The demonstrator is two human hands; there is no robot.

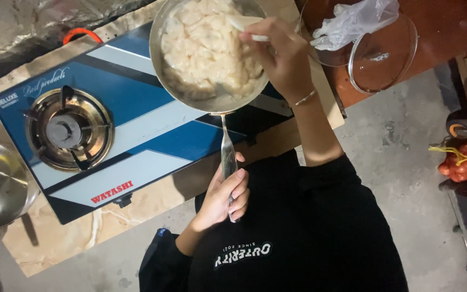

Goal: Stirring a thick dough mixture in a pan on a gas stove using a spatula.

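Blue gas stove [136, 124] is sitting on the tabletop [152, 203]. Steel pan [209, 51] of pale food pieces is sitting over its right burner. Left hand [224, 197] is grasping the pan handle [227, 154], grip clenched. Right hand [279, 54] is gripping a white utensil [247, 30] in the food.

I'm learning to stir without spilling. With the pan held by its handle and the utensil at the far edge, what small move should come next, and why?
Probably draw the white utensil from the rim toward the middle. The right hand holds it at the far edge of the pan, which is heaped with pale pieces, while the left hand grips the handle to steady it.
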